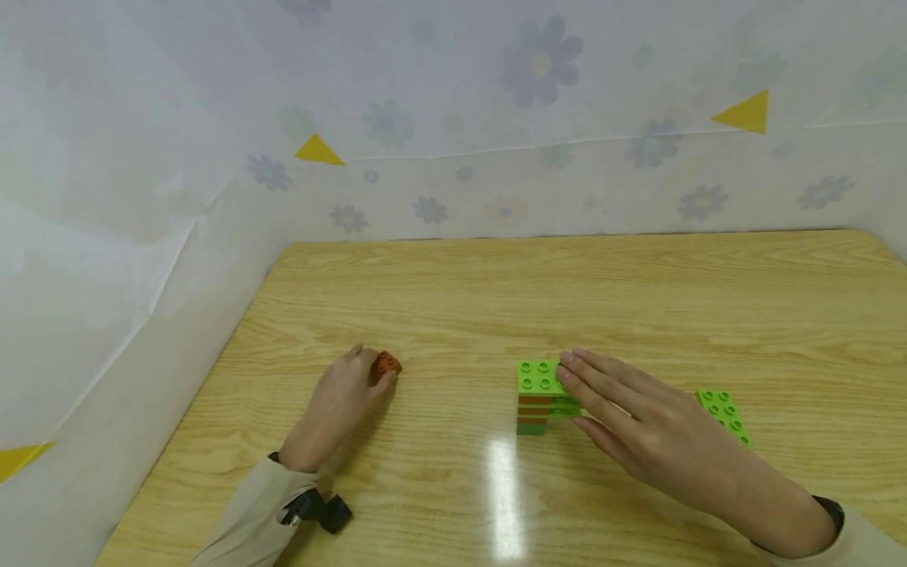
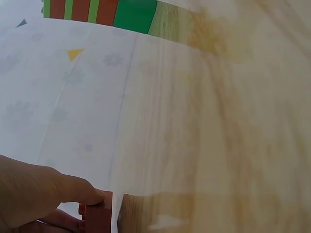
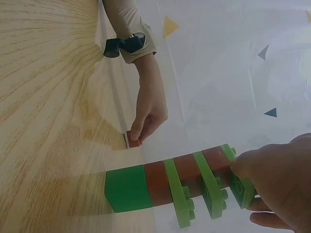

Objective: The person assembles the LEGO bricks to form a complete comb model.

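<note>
My left hand [image 1: 343, 409] pinches a small red-brown brick [image 1: 387, 362] just at the table; it also shows in the left wrist view, the brick [image 2: 99, 213] between thumb and fingers. To the right, a block tower [image 3: 184, 170] has a dark green bottom brick [image 3: 129, 188] under alternating red-brown bricks and light green plates. The plates overhang to the right. My right hand [image 1: 659, 425] rests with straightened fingers on the right part of the top light green plate [image 1: 534, 376]. That hand hides the plate's right end.
Another light green studded plate [image 1: 723, 413] lies on the wooden table [image 1: 453, 299], partly behind my right hand. A flower-patterned white sheet [image 1: 453, 181] borders the table at the back and left. A black wrist camera [image 1: 319, 510] juts from the left sleeve.
</note>
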Demonstrator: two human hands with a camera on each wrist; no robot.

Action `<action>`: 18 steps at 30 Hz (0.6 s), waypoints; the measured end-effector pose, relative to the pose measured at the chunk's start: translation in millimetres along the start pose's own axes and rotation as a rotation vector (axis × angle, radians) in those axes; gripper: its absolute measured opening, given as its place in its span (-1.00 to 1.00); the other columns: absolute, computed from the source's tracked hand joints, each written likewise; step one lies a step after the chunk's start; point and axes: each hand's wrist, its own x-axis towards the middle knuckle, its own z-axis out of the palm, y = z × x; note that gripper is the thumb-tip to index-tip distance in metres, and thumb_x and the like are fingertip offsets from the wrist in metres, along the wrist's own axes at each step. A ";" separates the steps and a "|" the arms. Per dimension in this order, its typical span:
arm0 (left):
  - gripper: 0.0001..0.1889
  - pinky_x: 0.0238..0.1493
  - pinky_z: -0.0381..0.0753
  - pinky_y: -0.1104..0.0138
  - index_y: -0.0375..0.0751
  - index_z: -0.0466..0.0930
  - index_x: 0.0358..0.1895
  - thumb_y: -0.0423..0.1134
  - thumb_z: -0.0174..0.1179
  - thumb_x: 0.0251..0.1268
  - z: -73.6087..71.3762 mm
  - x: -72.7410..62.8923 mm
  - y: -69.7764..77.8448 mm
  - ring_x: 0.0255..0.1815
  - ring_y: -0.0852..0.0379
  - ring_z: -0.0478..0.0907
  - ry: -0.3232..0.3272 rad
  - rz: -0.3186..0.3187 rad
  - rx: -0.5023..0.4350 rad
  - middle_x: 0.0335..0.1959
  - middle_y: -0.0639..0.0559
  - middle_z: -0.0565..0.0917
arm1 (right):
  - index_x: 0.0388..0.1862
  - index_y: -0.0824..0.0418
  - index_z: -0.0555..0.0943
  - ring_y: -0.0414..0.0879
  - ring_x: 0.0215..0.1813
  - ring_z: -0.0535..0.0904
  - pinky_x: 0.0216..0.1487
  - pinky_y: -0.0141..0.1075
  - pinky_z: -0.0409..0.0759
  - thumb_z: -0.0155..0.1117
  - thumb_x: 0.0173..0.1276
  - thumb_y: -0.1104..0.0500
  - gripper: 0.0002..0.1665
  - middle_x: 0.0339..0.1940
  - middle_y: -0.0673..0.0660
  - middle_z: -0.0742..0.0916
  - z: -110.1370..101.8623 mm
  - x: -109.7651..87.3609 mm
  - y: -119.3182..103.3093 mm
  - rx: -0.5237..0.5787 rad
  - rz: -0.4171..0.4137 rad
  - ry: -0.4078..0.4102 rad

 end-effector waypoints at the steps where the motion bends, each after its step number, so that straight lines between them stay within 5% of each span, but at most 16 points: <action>1: -0.72 -0.35 0.64 0.10 -0.47 0.60 -0.18 -0.23 0.25 0.31 -0.1 0.1 0.3 -0.26 -0.17 0.62 0.001 0.001 -0.002 -0.18 -0.35 0.63 | 0.23 0.42 0.52 0.09 0.26 0.51 0.46 -0.43 0.09 -0.26 0.64 0.02 -0.42 0.24 0.30 0.58 0.0 0.0 -0.1 -0.001 -0.001 0.001; 5: -0.73 -0.49 0.55 0.22 -0.46 0.59 -0.20 -0.23 0.25 0.32 -0.4 -0.2 1.6 -0.45 0.01 0.51 0.008 0.015 -0.004 -0.30 -0.24 0.60 | 0.23 0.42 0.51 0.08 0.27 0.50 0.46 -0.42 0.08 -0.27 0.64 0.02 -0.42 0.22 0.31 0.59 0.0 0.1 -0.6 -0.001 -0.006 0.006; 18: -0.73 -0.47 0.64 0.25 -0.49 0.57 -0.13 -0.30 0.29 0.27 -5.1 -2.8 11.8 -0.40 -0.03 0.62 0.053 0.104 0.008 -0.21 -0.31 0.65 | 0.22 0.42 0.52 0.10 0.23 0.53 0.45 -0.43 0.09 -0.26 0.64 0.03 -0.42 0.24 0.29 0.58 -0.3 0.4 -0.9 -0.007 -0.004 0.006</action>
